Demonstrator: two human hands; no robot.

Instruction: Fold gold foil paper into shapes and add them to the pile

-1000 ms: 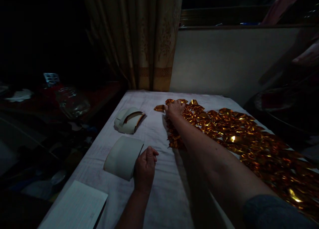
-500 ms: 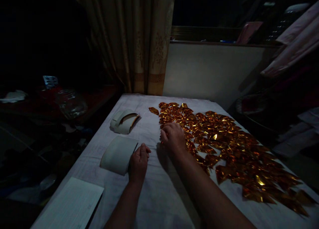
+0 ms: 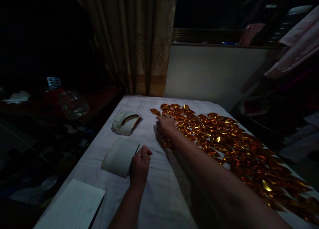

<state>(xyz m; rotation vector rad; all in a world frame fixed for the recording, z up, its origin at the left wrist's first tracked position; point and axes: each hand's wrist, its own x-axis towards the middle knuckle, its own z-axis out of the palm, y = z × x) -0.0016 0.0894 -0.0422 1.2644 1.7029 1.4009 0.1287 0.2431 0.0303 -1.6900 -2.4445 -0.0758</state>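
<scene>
Two hands, right hand (image 3: 165,124) fingers pressed on gold foil pieces (image 3: 224,139), left hand (image 3: 140,164) clenched beside white stack (image 3: 119,156)

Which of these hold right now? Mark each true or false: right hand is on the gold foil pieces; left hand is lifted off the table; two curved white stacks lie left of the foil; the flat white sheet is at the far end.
1. The right hand rests on the gold foil pieces. True.
2. The left hand is lifted off the table. False: it rests there beside the near white stack.
3. Two curved white stacks lie left of the foil. True; the far white stack is the second.
4. The flat white sheet is at the far end. False: near-left corner.
</scene>
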